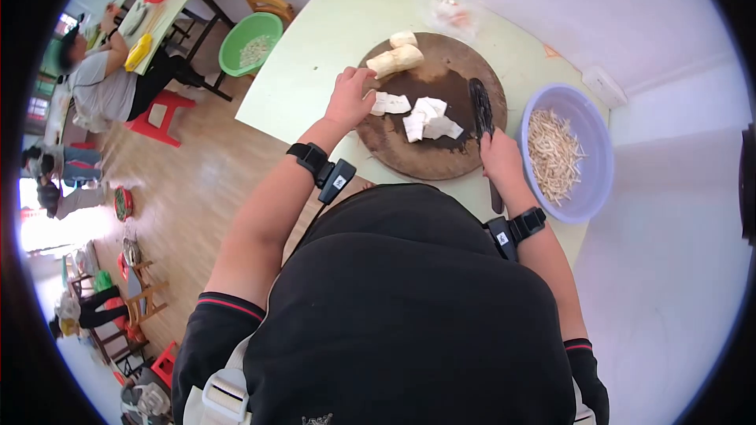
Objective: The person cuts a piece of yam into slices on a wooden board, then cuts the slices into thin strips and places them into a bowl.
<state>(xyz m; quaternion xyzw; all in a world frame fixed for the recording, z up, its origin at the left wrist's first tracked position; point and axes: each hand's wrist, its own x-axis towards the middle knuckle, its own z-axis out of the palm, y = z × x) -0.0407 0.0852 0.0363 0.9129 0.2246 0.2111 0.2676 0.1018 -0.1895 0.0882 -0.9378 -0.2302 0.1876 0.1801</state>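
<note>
A round wooden chopping board [409, 161] lies on the pale green table, its middle dark and wet. My right hand [502, 159] is closed around a kitchen knife [479, 106]; its dark blade rests over the board's right side, and the handle end shows below my fist. My left hand [352, 97] is at the board's left edge, fingers apart and slightly curled. Beside its fingertips lie flat white slices [391, 103]. More overlapping white slices [430, 120] sit mid-board. Behind them are a long peeled root piece [396, 60] and a shorter peeled chunk [403, 38].
To the right stands a lavender basin [601, 153] holding thin cut strips [554, 153]. A clear plastic bag [450, 12] lies behind the board. A green basin [230, 51] sits on a chair to the left. Another person [106, 75] sits at a far table.
</note>
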